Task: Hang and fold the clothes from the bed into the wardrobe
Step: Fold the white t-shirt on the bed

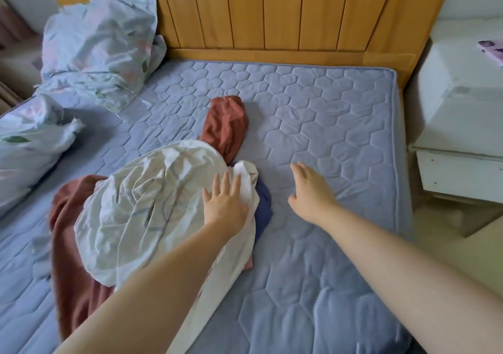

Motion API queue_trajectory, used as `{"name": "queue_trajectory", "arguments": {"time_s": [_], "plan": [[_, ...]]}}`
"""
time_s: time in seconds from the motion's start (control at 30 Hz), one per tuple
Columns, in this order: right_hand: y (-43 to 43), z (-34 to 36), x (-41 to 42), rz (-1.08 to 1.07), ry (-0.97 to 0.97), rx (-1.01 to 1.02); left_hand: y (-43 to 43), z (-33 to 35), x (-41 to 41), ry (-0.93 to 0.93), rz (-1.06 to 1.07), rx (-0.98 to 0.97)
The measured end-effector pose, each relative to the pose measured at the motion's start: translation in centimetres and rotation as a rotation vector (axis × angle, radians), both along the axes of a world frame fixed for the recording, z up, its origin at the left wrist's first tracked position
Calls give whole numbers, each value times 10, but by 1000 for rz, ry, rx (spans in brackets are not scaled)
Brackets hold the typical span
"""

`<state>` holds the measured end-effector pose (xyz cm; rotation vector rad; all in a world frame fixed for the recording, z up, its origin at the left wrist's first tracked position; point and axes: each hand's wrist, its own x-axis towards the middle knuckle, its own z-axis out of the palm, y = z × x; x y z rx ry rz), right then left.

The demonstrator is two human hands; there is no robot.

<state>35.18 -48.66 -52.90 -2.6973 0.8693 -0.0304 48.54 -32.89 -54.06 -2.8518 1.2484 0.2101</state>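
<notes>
Left hand (226,204) flat on white garment (152,204), navy cloth (265,206) beneath — mostly hidden

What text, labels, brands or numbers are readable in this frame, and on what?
None: no word, number, label or sign can be read.
White cloth under the left hand: faint coloured lines, a print, no letters.
Pillows: leaf and flower print only.
Purple cloth on the bedside cabinet: a pattern, blurred and cut off by the frame edge.
</notes>
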Motion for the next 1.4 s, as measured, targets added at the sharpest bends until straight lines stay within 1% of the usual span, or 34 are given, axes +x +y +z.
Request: {"name": "queue_trajectory", "arguments": {"time_s": [0.1,0.2,0.33,0.4,0.47,0.57,0.63,0.73,0.8,0.83,0.9,0.93,0.97,1.0,1.03,1.07,1.1,1.13,1.17,1.2,1.23,1.27,1.3,1.33,1.37,1.4], "plan": [[36,-30,7,-22,21,62,28,-38,11,91,-20,111],[58,-56,9,-88,42,162,34,-64,17,162,-40,209],[65,-85,8,-180,115,273,38,-81,19,176,-66,188],[62,-99,6,-273,101,425,38,-86,16,160,-72,143],[60,-109,2,-349,42,599,37,-88,12,173,-39,15],[54,-119,-6,-441,-61,763,37,-84,0,163,47,-265],[46,-119,-14,-497,-140,865,34,-76,-9,167,106,-376],[34,-114,-26,-579,-265,962,20,-47,-20,242,196,-536],[26,-108,-34,-631,-324,972,-7,-18,-34,360,224,-686],[20,-103,-37,-662,-366,977,-24,-1,-41,442,234,-804],[2,-93,-47,-757,-512,934,-66,29,-56,631,225,-1018],[-10,-87,-54,-833,-599,908,-84,41,-63,758,169,-1041],[-20,-79,-63,-891,-669,873,-101,48,-68,910,60,-987],[-27,-70,-72,-944,-707,840,-112,50,-75,1030,-76,-840],[-33,-65,-80,-979,-725,819,-119,43,-81,1080,-210,-635],[-38,-62,-87,-1001,-718,809,-120,35,-86,1041,-311,-437],[-42,-64,-93,-1037,-685,801,-118,25,-88,914,-367,-319],[-44,-66,-98,-1079,-607,787,-114,15,-86,752,-386,-298],[-43,-68,-102,-1103,-538,776,-108,6,-81,544,-388,-315],[-39,-70,-103,-1112,-499,777,-100,-4,-76,315,-387,-291],[-36,-76,-103,-1097,-528,799,-90,-13,-69,137,-373,-214],[-29,-76,-103,-1073,-575,832,-82,-24,-61,62,-323,-90],[-23,-81,-102,-1047,-622,857,-72,-31,-54,64,-256,56],[-15,-83,-100,-1009,-606,853,-63,-39,-50,123,-186,169],[-10,-85,-98,-963,-542,813,-56,-46,-47,193,-144,223],[-7,-87,-96,-923,-455,762,-51,-49,-47,247,-125,224]]}}
